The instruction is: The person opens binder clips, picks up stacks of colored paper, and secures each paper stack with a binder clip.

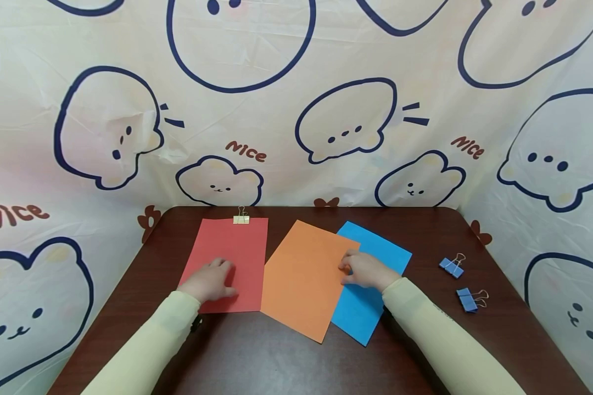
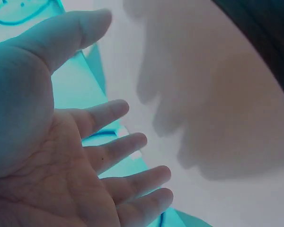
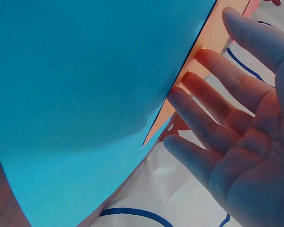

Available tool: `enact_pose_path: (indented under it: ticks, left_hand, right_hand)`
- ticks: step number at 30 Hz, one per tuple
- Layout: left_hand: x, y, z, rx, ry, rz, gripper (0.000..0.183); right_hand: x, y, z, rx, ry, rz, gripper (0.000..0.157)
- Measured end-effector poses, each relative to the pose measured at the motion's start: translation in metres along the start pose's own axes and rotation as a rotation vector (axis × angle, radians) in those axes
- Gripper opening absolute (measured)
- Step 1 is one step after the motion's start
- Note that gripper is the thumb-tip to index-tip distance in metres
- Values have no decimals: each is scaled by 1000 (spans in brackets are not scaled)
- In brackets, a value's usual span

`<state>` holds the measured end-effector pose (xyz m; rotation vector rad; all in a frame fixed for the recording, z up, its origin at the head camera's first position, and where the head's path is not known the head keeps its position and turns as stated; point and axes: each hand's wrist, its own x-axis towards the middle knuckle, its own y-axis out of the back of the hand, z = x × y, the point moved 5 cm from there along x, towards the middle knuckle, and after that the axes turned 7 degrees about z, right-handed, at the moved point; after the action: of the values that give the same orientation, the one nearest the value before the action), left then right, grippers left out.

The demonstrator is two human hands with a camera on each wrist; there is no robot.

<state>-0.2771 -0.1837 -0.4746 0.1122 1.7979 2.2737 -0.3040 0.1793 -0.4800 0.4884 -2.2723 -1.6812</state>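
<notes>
On the left of the table lies a sheet of red paper [image 1: 247, 247] with a gold binder clip [image 1: 241, 219] on its top edge. My left hand [image 1: 210, 281] is over the lower part of this sheet; its fingers are loosely spread with nothing between them [image 2: 75, 161]. An orange sheet [image 1: 301, 274] lies tilted in the middle, overlapping a blue sheet [image 1: 363, 312] on its right. At the orange sheet's right edge is my right hand [image 1: 368, 270]. Its relaxed fingertips touch that sheet, and the thumb stands apart in the right wrist view [image 3: 246, 113].
Two blue binder clips [image 1: 452, 267] lie at the right of the dark brown table [image 1: 257, 362], one in front of the other. A cloth with cartoon bears [image 1: 277, 120] hangs behind the table and at both sides.
</notes>
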Motion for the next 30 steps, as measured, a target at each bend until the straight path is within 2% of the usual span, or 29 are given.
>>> enact_pose_path:
  ticks: [5, 10, 17, 30]
  left_hand:
    - [-4, -4, 22, 19, -42, 29, 77]
    - [-3, -12, 29, 46, -30, 24, 80]
    - [-3, -20, 24, 43, 5, 2, 78]
    - [3, -13, 0, -21, 31, -12, 78]
  right_hand:
    - [1, 0, 1, 1, -4, -3, 34]
    - [1, -1, 1, -3, -7, -4, 34]
    - [0, -1, 1, -6, -8, -4, 34]
    - [-1, 0, 0, -7, -12, -1, 34]
